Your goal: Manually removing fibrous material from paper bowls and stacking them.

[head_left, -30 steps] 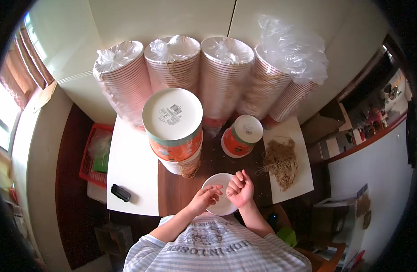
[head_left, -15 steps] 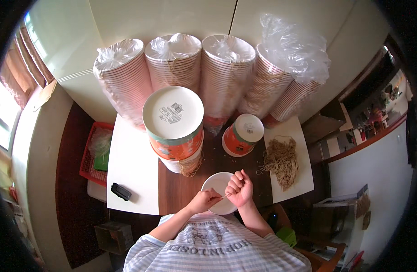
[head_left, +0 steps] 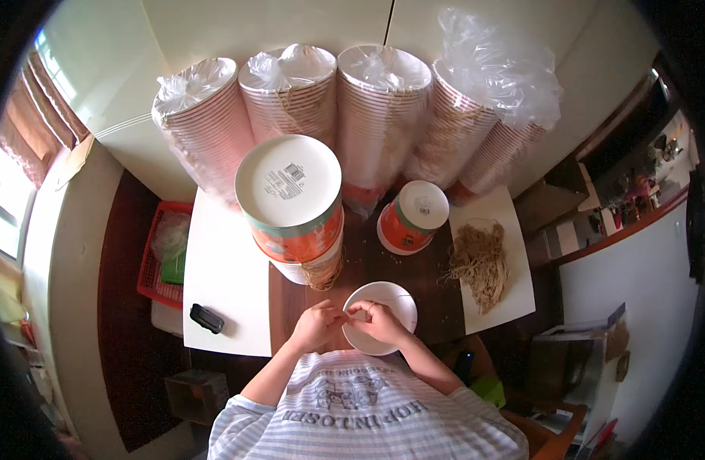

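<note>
My left hand (head_left: 316, 326) and my right hand (head_left: 379, 322) meet fingertip to fingertip at the near side of a round white paper tub (head_left: 402, 308). Both are closed in a pinch on a thin cord (head_left: 398, 297), of which only a fine strand shows across the tub's mouth. The tub lies close to my body with its open inside facing up; my right hand covers part of it. Beyond my left hand, a large orange and green paper tub (head_left: 299, 244) rests upside down on a stack, with loose cord hanging at its near side.
A smaller orange tub (head_left: 408, 226) stands upside down farther back. Tall bagged stacks of tubs (head_left: 383, 115) line the wall. A tangled bundle of tan cords (head_left: 481, 264) lies at the right, a black plastic object (head_left: 207, 318) at the left. A red basket (head_left: 147, 264) sits beyond the left table edge.
My right hand has moved left and turned palm down, its raised fingers now folded toward my left hand. My left hand has shifted slightly left and up. The view has tilted a little.
</note>
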The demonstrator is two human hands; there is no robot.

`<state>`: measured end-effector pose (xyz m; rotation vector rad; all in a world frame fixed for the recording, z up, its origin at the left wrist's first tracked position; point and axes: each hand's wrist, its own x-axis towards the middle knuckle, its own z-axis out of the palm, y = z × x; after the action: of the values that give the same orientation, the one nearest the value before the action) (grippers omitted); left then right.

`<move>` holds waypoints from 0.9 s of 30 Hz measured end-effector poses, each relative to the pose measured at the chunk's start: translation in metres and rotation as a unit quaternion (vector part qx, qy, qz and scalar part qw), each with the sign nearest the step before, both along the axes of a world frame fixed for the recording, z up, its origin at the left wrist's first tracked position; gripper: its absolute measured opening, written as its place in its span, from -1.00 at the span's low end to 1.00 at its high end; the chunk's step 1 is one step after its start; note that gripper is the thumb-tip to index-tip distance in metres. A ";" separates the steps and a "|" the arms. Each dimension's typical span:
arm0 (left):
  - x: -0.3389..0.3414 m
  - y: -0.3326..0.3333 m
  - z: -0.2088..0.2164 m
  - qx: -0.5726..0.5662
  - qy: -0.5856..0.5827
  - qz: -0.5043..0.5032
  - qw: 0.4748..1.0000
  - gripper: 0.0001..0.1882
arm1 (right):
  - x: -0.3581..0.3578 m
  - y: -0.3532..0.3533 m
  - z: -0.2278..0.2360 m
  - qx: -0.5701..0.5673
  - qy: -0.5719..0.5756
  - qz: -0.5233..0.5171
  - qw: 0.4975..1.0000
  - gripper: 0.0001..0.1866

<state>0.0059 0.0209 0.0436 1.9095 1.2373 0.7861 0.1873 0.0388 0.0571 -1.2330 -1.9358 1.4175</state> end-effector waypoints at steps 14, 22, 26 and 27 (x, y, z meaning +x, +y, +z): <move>0.004 -0.001 0.001 -0.060 -0.042 0.004 0.997 -0.89 | -0.002 -0.003 -0.013 -0.017 0.033 -0.054 0.998 -0.90; -0.003 -0.003 -0.024 -0.136 -0.052 0.118 0.982 -0.86 | 0.003 -0.007 -0.032 0.014 -0.043 -0.112 0.993 -0.87; 0.001 -0.005 -0.031 -0.193 -0.077 0.109 0.972 -0.78 | -0.002 -0.008 -0.048 0.056 -0.074 -0.106 0.990 -0.88; 0.002 -0.005 -0.030 -0.192 -0.077 0.110 0.972 -0.78 | -0.003 -0.008 -0.049 0.063 -0.076 -0.106 0.989 -0.89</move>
<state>0.0080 0.0159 0.0136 1.3931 1.4028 0.7286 0.1839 0.0309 0.0079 -1.4746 -1.8931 1.1062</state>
